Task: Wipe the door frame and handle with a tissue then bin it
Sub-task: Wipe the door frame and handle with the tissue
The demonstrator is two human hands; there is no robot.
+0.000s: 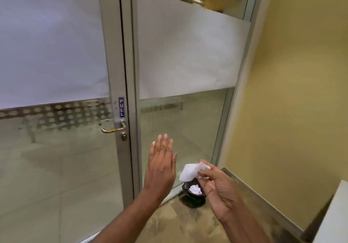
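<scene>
Left hand flat, fingers spread, empty, raised before door frame | right hand pinching white tissue above small dark bin in the floor corner | handle untouched | step, judged: binning | next: release tissue squarely over the bin mouth.

Above and to the left of your raised left hand, a narrow dark blue vertical sticker on the grey aluminium door frame, white capitals reading PULL top to bottom, no other text you can read
</scene>
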